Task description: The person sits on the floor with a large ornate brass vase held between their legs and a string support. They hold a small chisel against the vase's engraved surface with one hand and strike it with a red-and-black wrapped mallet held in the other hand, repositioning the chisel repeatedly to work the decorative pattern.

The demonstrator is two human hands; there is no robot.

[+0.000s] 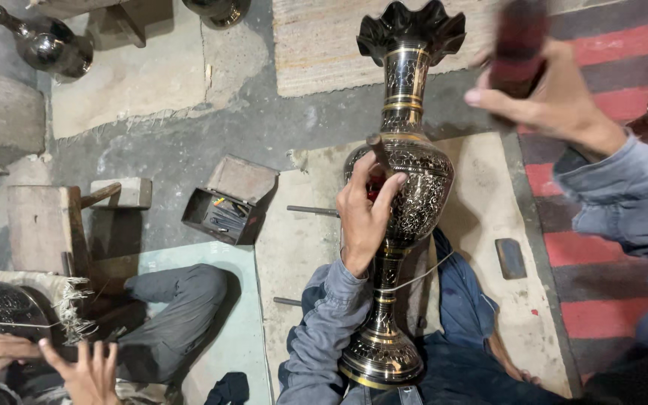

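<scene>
Grey concrete floor (189, 150) with worn mats, and a tall black-and-gold engraved vase (406, 187) lies across the person's lap, fluted mouth pointing away. Left hand (365, 214) has its fingers closed on a short chisel-like tool (378, 150) pressed against the vase's belly. Right hand (545, 94) is raised off to the side, gripping a blurred dark mallet (519, 45). Small open toolbox (226, 206) sits nearby, and another person's hands (46, 360) work at lower left.
</scene>
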